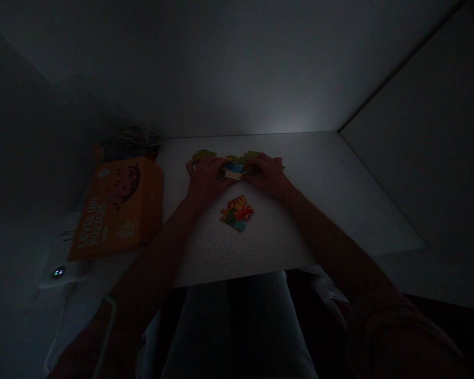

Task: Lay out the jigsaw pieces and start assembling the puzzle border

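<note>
My left hand (206, 180) and my right hand (269, 176) meet over the far part of a white table, fingers curled in toward each other. Between them is a blue jigsaw puzzle piece (234, 167) with a pale edge facing me, gripped from both sides by the fingertips. Greenish joined puzzle pieces (204, 153) show behind and beside the hands, partly covered by them. Nearer to me lies a separate colourful section of puzzle (237, 214), in orange, red and green; the dim light hides whether it is one piece or more.
An orange puzzle box (110, 205) stands at the left of the white table (229, 258). Dark bundled items (130, 142) sit behind it. A small device with a lit display (58, 271) is at the lower left. Walls close off the back and right.
</note>
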Tool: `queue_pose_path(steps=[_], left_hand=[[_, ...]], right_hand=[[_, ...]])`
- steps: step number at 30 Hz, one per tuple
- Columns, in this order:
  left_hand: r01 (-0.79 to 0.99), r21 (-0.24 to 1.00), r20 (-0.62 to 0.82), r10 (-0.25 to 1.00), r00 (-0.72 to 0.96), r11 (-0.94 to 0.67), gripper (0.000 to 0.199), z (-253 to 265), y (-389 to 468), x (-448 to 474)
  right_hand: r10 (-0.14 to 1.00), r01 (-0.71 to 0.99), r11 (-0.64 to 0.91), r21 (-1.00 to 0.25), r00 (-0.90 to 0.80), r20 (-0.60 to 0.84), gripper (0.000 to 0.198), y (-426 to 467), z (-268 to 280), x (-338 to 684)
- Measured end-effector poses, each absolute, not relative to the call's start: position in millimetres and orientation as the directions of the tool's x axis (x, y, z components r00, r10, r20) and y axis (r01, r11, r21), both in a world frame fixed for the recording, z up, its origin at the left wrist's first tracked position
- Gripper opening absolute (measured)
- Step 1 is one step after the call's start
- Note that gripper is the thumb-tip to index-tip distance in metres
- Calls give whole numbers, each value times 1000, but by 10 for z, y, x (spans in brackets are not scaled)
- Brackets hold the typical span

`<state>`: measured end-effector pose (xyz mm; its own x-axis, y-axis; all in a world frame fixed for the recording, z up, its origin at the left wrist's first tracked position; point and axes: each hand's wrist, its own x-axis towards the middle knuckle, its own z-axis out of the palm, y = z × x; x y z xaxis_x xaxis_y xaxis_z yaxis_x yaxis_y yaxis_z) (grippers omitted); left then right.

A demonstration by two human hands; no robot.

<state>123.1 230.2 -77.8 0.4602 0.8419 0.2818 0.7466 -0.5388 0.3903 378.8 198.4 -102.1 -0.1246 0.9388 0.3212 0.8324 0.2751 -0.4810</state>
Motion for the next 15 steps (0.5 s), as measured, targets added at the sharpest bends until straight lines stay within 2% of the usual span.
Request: queue_pose_path(steps=[8,15], left_hand=[[723,397,342,822,455,-565,54,-767,2324,1226],[677,406,377,787,488,-614,54,-808,2369,1209]], right_hand=[[937,839,289,-462,-148,318,39,2008,-1022,3860],[920,847,291,-445,-120,374,31,2066,-1094,3987]])
